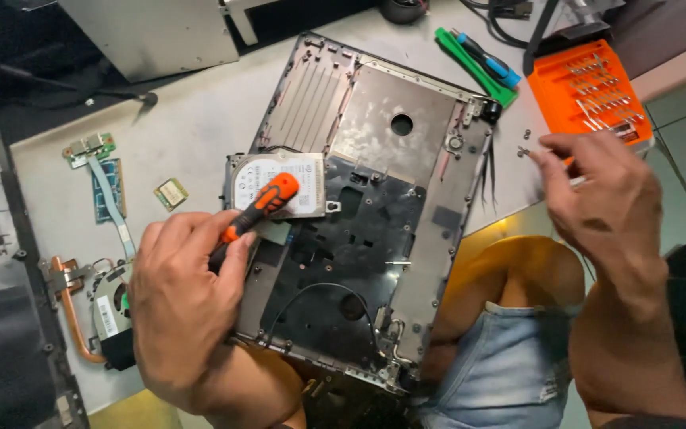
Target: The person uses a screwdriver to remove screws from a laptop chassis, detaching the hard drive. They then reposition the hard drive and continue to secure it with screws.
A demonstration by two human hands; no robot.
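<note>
The left hand [180,306] is closed around an orange-handled screwdriver [260,210], light, stiff and best held by its ribbed handle, over the hard drive [299,171] in the laptop chassis [406,230], while the right hand [605,199] pinches near small screws [524,149] right of the chassis.

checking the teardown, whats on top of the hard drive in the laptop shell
The orange-and-black screwdriver, held in the left hand, lies across the hard drive. The drive's lower left corner is covered by the hand and handle.

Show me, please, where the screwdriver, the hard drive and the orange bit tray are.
screwdriver [267,202], head view, on its orange handle.
hard drive [305,176], head view, on its white label.
orange bit tray [553,87], head view, on its bare left part.
</note>
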